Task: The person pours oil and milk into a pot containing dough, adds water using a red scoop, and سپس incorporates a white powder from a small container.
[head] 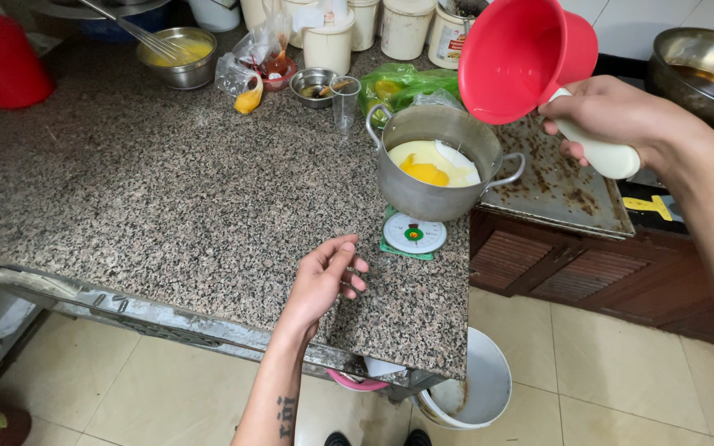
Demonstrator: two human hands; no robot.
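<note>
Left hand rests loosely spread on the counter; right hand grips red scoop above pot.

The right hand grips the white handle of a red scoop, tipped above a metal pot that stands on a small kitchen scale near the bench's right edge. The pot holds a pale mix with a yellow patch, possibly yolk. The left hand rests open, fingers loosely curled, near the bench's front edge. A bowl with a whisk sits toward the far edge.
</note>
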